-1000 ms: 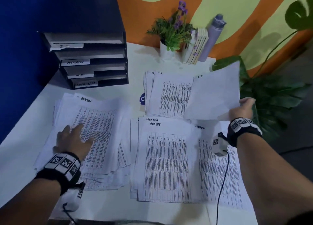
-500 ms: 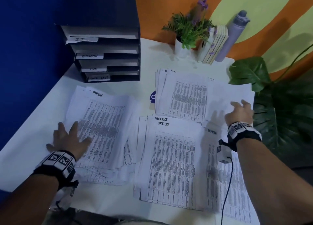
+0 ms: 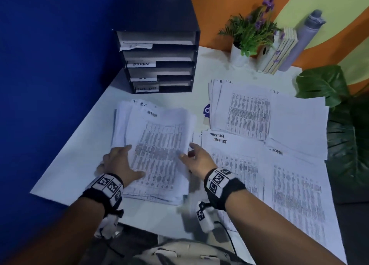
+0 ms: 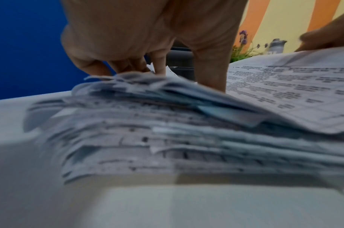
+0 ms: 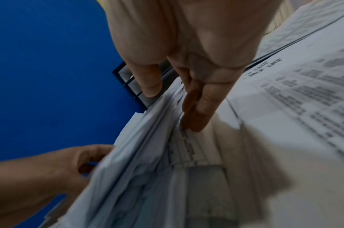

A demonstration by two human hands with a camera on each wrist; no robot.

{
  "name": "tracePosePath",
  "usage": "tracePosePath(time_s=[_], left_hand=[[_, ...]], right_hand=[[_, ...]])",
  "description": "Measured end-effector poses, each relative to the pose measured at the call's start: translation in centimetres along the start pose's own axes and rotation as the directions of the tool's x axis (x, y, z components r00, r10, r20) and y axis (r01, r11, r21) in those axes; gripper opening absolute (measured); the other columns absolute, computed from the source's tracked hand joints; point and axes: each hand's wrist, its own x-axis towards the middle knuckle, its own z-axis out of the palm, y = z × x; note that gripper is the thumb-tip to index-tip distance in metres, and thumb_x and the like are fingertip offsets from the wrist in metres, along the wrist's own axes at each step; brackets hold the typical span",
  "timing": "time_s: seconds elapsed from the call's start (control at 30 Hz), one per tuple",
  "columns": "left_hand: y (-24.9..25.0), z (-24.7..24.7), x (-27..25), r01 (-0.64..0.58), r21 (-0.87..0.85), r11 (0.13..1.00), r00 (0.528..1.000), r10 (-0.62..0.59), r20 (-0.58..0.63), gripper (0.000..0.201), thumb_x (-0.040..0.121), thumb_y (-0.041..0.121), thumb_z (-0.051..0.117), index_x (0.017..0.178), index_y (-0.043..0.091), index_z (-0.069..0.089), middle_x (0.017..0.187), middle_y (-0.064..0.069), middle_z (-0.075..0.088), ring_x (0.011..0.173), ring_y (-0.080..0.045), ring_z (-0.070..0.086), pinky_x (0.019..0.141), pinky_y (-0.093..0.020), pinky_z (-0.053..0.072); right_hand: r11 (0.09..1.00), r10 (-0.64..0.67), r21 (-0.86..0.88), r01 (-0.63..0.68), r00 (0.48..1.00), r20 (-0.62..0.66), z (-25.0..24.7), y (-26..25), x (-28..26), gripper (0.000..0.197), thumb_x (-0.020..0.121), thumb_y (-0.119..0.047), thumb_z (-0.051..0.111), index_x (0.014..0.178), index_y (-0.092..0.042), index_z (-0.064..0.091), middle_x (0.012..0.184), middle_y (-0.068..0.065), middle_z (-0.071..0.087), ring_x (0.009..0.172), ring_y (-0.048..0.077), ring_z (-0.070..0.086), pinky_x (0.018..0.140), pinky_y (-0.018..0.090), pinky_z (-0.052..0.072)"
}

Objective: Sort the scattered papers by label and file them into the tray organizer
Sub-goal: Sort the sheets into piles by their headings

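Observation:
The unsorted paper stack [image 3: 157, 155] lies at the table's left, its top sheet marked ADMIN. My left hand [image 3: 117, 163] grips its left edge, thumb on top and fingers curled at the edge [image 5: 85, 160]. My right hand [image 3: 196, 159] touches the stack's right edge with straight fingers [image 5: 198, 111] and the thumb over the top sheet. The dark tray organizer [image 3: 159, 61] stands at the back left, with slots labelled IT, ADMIN, HR and TASK LIST. Sorted piles lie to the right: HR [image 3: 239, 113], IT [image 3: 297, 121], TASK LIST [image 3: 229, 165] and ADMIN [image 3: 295, 195].
A potted plant [image 3: 249, 33], a few books [image 3: 279, 53] and a grey bottle [image 3: 303, 39] stand at the back of the table. Large green leaves [image 3: 343, 129] hang past the right edge. A blue wall [image 3: 50, 85] borders the left side.
My right hand laid its sheet on the IT pile at the far right, then crossed left to the unsorted stack. The stack is pushed together, narrower than before.

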Motion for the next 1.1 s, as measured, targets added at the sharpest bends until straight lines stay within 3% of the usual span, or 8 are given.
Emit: tracePosePath(time_s=[0.17, 0.3, 0.37, 0.43, 0.5, 0.6, 0.87, 1.1], left_hand=[[-0.7, 0.8, -1.2, -0.117, -0.478, 0.871, 0.992, 0.124, -0.015, 0.06, 0.087, 0.026, 0.068, 0.139, 0.023, 0.04, 0.146, -0.006, 0.042, 0.133, -0.022, 0.041, 0.109, -0.035, 0.034], [-1.0, 0.6, -0.7, 0.004, -0.69, 0.724, 1.0, 0.015, 0.021, 0.063, 0.094, 0.011, 0.057, 0.147, 0.029, 0.028, 0.152, -0.008, 0.033, 0.137, -0.025, 0.038, 0.107, -0.033, 0.033], [-1.3, 0.5, -0.3, 0.027, -0.706, 0.708, 0.998, 0.018, 0.057, 0.069, 0.09, 0.01, 0.064, 0.146, 0.032, 0.03, 0.153, -0.007, 0.033, 0.136, -0.025, 0.039, 0.107, -0.037, 0.036], [-1.3, 0.4, -0.1, 0.006, -0.695, 0.719, 0.997, 0.046, 0.056, 0.069, 0.087, 0.011, 0.068, 0.144, 0.031, 0.035, 0.152, -0.006, 0.035, 0.134, -0.026, 0.042, 0.106, -0.038, 0.038], [-1.3, 0.5, 0.0, -0.019, -0.703, 0.711, 0.997, 0.063, 0.037, 0.061, 0.088, 0.011, 0.067, 0.14, 0.03, 0.042, 0.149, -0.008, 0.039, 0.133, -0.027, 0.044, 0.104, -0.036, 0.038], [-1.0, 0.8, 0.2, -0.018, -0.726, 0.687, 0.997, 0.065, 0.036, 0.054, 0.089, 0.011, 0.065, 0.136, 0.031, 0.048, 0.147, -0.012, 0.043, 0.132, -0.025, 0.045, 0.103, -0.035, 0.039], [-0.6, 0.8, 0.8, -0.009, -0.74, 0.672, 1.0, 0.015, 0.002, 0.061, 0.089, 0.002, 0.06, 0.141, 0.027, 0.041, 0.149, -0.011, 0.039, 0.136, -0.022, 0.04, 0.101, -0.027, 0.034], [-0.8, 0.6, 0.8, -0.04, -0.733, 0.679, 0.994, 0.102, 0.039, 0.069, 0.082, 0.009, 0.073, 0.14, 0.034, 0.045, 0.149, 0.0, 0.041, 0.137, -0.017, 0.038, 0.111, -0.031, 0.033]], right_hand=[[0.996, 0.038, -0.069, -0.047, 0.992, -0.124, 1.4, -0.1, -1.0, 0.029, 0.092, -0.021, 0.06, 0.115, -0.012, 0.045, 0.106, 0.007, 0.059, 0.097, 0.026, 0.06, 0.087, 0.036, 0.054], [0.986, 0.12, 0.132, -0.101, 0.981, -0.15, 0.4, 0.7, -2.3, 0.054, 0.092, -0.015, 0.062, 0.14, -0.008, 0.039, 0.132, 0.002, 0.052, 0.128, 0.026, 0.047, 0.103, 0.031, 0.039], [0.967, 0.142, 0.231, -0.106, 0.979, -0.148, -0.1, 1.7, -2.3, 0.042, 0.092, -0.014, 0.062, 0.13, -0.012, 0.048, 0.129, 0.003, 0.056, 0.122, 0.024, 0.052, 0.103, 0.043, 0.044], [0.968, 0.162, 0.217, -0.125, 0.973, -0.163, -0.3, 2.0, -2.6, 0.038, 0.092, -0.018, 0.062, 0.127, -0.007, 0.049, 0.121, 0.0, 0.057, 0.118, 0.021, 0.053, 0.093, 0.029, 0.04], [0.972, 0.178, 0.189, -0.137, 0.959, -0.223, -0.6, 2.6, -2.4, 0.04, 0.089, -0.024, 0.065, 0.123, -0.006, 0.055, 0.122, 0.005, 0.062, 0.115, 0.027, 0.058, 0.103, 0.042, 0.044], [0.969, 0.192, 0.21, -0.128, 0.927, -0.323, -1.1, 3.9, -1.7, 0.016, 0.086, -0.012, 0.065, 0.102, -0.006, 0.063, 0.099, 0.009, 0.069, 0.096, 0.028, 0.065, 0.09, 0.045, 0.053], [0.947, 0.314, 0.185, -0.262, 0.875, -0.369, -3.3, 6.3, -2.1, 0.05, 0.093, -0.013, 0.057, 0.139, 0.001, 0.043, 0.141, 0.016, 0.049, 0.129, 0.031, 0.046, 0.108, 0.036, 0.037], [0.966, 0.25, 0.148, -0.214, 0.922, -0.295, -3.1, 6.2, -2.3, 0.036, 0.089, -0.007, 0.06, 0.125, -0.006, 0.061, 0.12, 0.01, 0.065, 0.105, 0.024, 0.062, 0.093, 0.031, 0.048]])
